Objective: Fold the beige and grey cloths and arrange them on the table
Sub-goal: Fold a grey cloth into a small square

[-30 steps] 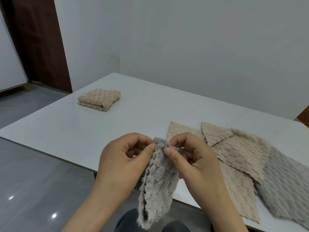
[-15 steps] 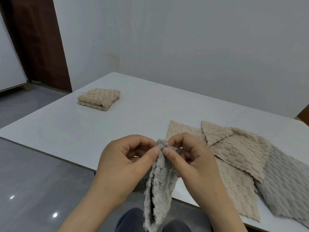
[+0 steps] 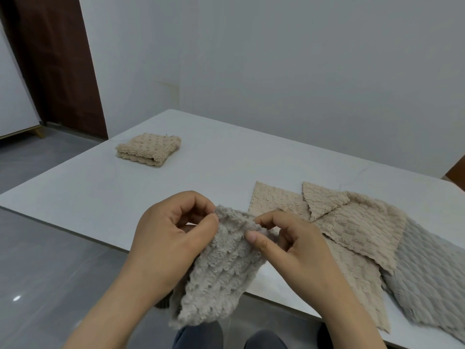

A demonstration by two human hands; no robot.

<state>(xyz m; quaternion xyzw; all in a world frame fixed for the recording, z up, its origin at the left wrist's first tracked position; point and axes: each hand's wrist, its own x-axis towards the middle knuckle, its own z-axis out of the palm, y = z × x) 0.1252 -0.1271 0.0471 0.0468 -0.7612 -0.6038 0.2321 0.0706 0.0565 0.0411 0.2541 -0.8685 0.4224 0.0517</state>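
Over the bench's near edge, the left hand (image 3: 173, 238) and right hand (image 3: 294, 245) each pinch the top edge of a grey cloth (image 3: 221, 270), which hangs past the rim. Right of them lie unfolded beige cloths (image 3: 352, 230) and another grey one (image 3: 427, 278). Bare white bench (image 3: 226, 170) stretches to a folded beige cloth (image 3: 148, 152) near the far left edge.

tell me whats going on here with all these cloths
A person is folding cloths at a white table. Both hands, left hand and right hand, pinch the top edge of a grey cloth, which hangs down past the table's near edge. One beige cloth already lies folded on the far left. To the right, unfolded beige cloths overlap in a loose pile, with another grey cloth beside them.
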